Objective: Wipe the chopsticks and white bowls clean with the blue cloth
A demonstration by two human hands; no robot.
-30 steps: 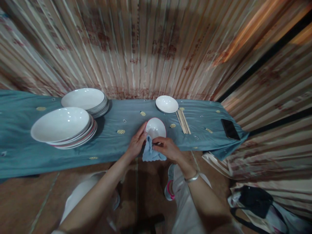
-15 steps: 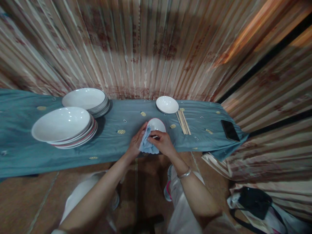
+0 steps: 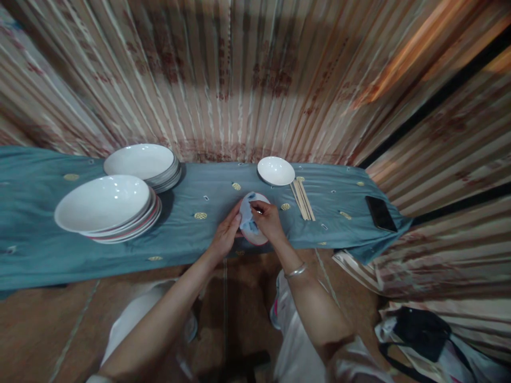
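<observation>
A white bowl with a red rim is held above the near edge of the cloth-covered table. My left hand grips its left side, with the thumb over the rim. Inside the bowl, my right hand pinches a light blue cloth and presses it against the inner surface. Part of the cloth is hidden under my right fingers. Just beyond the hands stands another white bowl, and beside it lie several wooden chopsticks.
On the left are a near stack of white bowls and a far stack. A black phone lies near the right end of the blue-green tablecloth. Pleated curtains hang behind. A dark bag sits at lower right.
My right hand has pushed the cloth from the bowl's near left rim up into its inside. The bowl's near side, covered by the cloth before, now shows.
</observation>
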